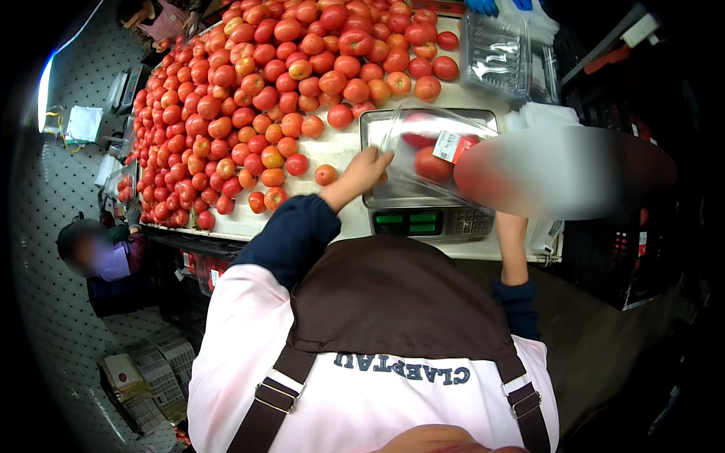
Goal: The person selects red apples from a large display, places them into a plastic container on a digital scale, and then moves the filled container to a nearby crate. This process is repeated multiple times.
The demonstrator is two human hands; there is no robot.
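Note:
My left hand (367,170) grips the left edge of a clear plastic container (403,131). Red tomatoes (433,164) sit inside it under the transparent plastic, and a white and red label (451,146) with writing is on top. The container lies tilted over the steel pan (391,197) of a digital scale, whose green displays (405,222) are lit. My right forearm (512,249) reaches up at the container's right side. A blurred patch covers my right hand and the container's right end, so its grip is hidden.
A large heap of loose tomatoes (255,96) covers the table's left and back. Stacked empty clear trays (494,54) stand at back right, near white sheets (541,116). Dark crates (628,255) flank the right. One person (107,249) is at the left, another (164,22) at far left.

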